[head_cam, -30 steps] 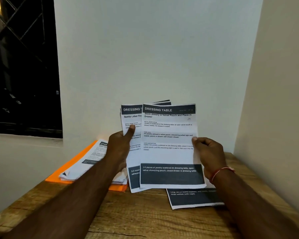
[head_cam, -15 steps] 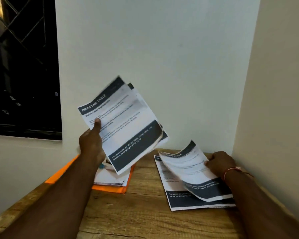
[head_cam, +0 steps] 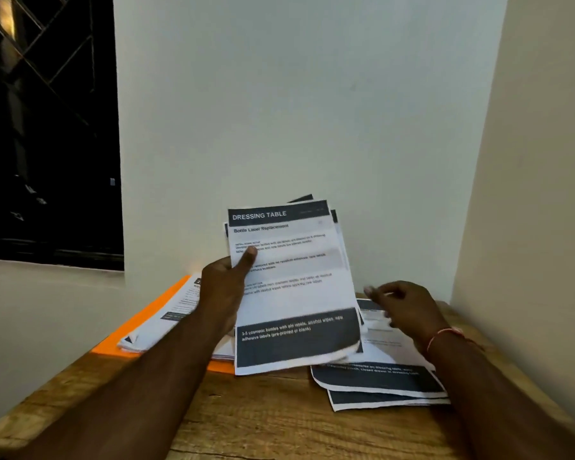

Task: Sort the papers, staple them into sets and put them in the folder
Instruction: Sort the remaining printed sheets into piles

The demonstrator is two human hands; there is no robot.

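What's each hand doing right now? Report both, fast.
Left hand: closed on the held sheaf of papers, thumb on the top page.
Right hand: open, holding nothing, fingers loose above the sorted sheets on the table.

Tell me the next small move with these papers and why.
Probably bring the right hand back to the held sheets and pinch off the top one. The left hand grips them by their left edge, the right hand hovers empty above the pile on the table, and several sheets seem unsorted.
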